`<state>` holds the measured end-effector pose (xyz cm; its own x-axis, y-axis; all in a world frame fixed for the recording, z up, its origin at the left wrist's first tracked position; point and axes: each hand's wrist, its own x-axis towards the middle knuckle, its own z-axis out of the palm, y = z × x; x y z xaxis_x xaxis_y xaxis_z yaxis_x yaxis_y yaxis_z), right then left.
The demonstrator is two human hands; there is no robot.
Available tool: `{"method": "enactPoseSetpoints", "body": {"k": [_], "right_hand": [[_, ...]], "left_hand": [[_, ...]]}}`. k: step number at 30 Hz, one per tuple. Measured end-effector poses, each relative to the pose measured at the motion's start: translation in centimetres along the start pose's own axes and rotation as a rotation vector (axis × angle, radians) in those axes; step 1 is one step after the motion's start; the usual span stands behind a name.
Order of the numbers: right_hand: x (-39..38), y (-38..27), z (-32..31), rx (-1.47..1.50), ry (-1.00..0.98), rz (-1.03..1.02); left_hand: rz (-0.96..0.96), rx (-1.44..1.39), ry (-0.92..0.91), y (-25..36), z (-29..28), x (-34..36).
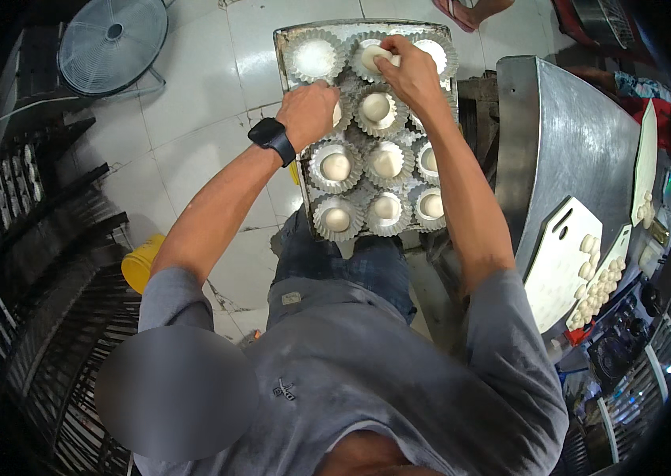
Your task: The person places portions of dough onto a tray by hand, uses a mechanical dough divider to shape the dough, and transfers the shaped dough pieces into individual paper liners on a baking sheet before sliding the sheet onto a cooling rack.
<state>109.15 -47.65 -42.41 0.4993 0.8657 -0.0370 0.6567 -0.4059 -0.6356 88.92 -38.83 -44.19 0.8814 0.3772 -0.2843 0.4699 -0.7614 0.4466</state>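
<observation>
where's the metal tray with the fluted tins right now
In the head view, the metal tray is at the top, slightly right of centre, with the left hand and right hand over it and the steel table to its right.

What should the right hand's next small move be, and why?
Probably lower the pale dough round and release it centred in the top-middle fluted tin: the right hand seems to pinch it there, and the tins in the two nearest rows each hold one centred round. Whether the left hand holds anything is hidden.
</observation>
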Motion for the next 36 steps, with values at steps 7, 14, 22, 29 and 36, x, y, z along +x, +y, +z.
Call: {"method": "enactPoseSetpoints", "body": {"k": [7,14,22,29,36], "right_hand": [[-0.2,-0.3,0.3,-0.139,0.028,0.036],[0.2,4.3,-4.2,0.019,0.010,0.254],[0.2,7.5,-1.2,-0.497,0.171,-0.211],[-8.8,-4.0,4.2,-0.248,-0.180,-0.517],[-11.1,-4.1,9.0,-0.349,-0.311,-0.515]], "left_hand": [[0.051,-0.384,0.181,-0.2,-3.4,-3.2],[0.014,-0.451,0.263,-4.5,-4.2,2.7],[0.249,0.015,0.415,-4.5,-3.9,4.8],[0.199,-0.170,0.429,-4.4,-0.8,-3.7],[0.196,-0.235,0.307,-5.6,1.6,-6.5]]}}
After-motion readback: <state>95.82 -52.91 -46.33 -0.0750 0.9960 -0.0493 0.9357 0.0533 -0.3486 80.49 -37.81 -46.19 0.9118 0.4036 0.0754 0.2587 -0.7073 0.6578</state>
